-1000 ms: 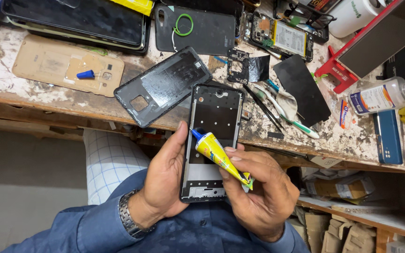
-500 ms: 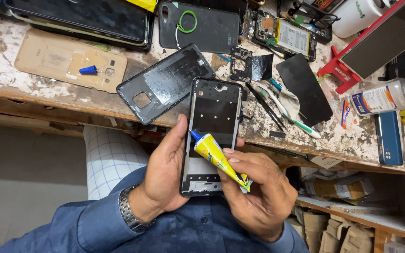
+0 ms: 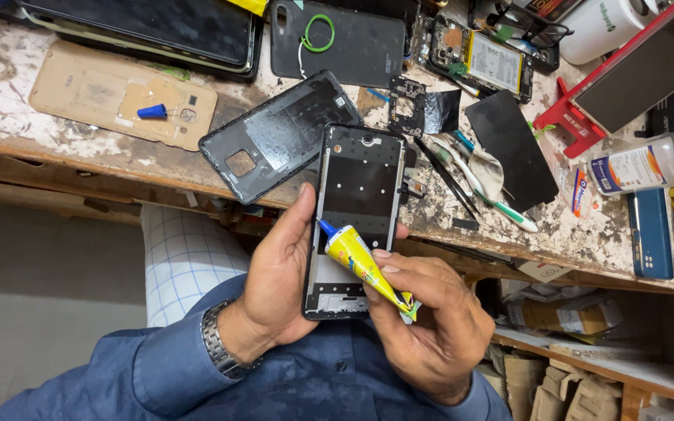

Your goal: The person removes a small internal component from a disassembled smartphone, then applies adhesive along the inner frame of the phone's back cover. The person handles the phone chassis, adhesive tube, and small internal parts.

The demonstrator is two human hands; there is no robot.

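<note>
- Two hands met at lower centre of the frame: left hand (image 3: 282, 292) cupped around the black phone frame (image 3: 356, 210), thumb along its left edge; right hand (image 3: 431, 327) pinched shut on the yellow glue tube (image 3: 362, 261), blue nozzle touching the frame's left rail near mid-height.
- Held out over the lap, just off the front edge of the workbench (image 3: 79, 148), top end of the frame overlapping the bench edge.
- Risked a squeeze too hard: adhesive likely to bead past the narrow rail onto the inner plate or onto the left thumb pressed right beside the nozzle.
- Risked a wavering line too, with the frame gripped only from one side and unsupported beneath; a slip could mean a drop towards the lap.
- Little spare room upward: dark back cover (image 3: 278, 136) just beside the frame's upper left, tweezers (image 3: 446, 175) and toothbrush (image 3: 493, 187) close at upper right, small circuit board (image 3: 407, 101) above.
- More open room at lower left of the frame, beyond the blue sleeve (image 3: 173, 374) and wristwatch (image 3: 216, 343).
- Clear bottle (image 3: 641, 164) at right edge stayed well apart.
</note>
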